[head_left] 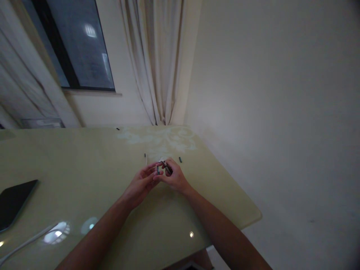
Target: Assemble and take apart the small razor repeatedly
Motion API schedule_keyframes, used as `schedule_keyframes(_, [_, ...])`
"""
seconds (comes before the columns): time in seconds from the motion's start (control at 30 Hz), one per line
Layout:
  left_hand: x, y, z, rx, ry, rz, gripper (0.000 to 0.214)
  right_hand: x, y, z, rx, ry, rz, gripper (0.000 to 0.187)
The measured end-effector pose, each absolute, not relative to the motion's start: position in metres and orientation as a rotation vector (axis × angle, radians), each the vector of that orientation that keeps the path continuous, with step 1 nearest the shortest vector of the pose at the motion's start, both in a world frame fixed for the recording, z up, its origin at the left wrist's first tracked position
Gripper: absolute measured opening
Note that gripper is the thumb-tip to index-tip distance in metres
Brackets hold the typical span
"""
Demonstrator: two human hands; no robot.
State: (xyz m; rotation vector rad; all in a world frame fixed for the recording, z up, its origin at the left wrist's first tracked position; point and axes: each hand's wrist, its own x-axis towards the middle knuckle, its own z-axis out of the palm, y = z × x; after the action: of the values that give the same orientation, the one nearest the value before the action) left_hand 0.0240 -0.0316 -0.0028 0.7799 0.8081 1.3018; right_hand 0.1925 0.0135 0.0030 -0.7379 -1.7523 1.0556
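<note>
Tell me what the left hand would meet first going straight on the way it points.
Probably the bare right hand, or the small, dark, slender item in its fingers; depth is unclear.

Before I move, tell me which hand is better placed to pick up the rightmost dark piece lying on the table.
Probably the right hand: the dark piece lies just beyond it, while the left hand is farther off. The right hand holds another dark object, though, so it may need freeing.
</note>
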Motion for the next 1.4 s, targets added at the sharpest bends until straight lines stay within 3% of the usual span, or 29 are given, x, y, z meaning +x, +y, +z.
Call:
schedule_keyframes(0.47, [0.022,-0.029,0.002,0.811,0.964,1.299,0.051,0.196,0.018,-0.005,-0.777,-1.930,0.802,0.034])
schedule_keyframes(0.77, [0.017,-0.029,0.004,0.794,0.933,1.260,0.050,0.197,0.018,-0.001,-0.758,-1.892,0.851,0.044])
schedule_keyframes(1.13, [0.008,-0.032,0.017,1.246,1.040,1.251,0.057,0.195,0.024,-0.005,-0.771,-1.765,0.873,0.059])
schedule_keyframes(1.4, [0.011,-0.028,0.011,1.205,1.070,1.309,0.054,0.195,0.023,-0.005,-0.766,-1.788,0.847,0.054])
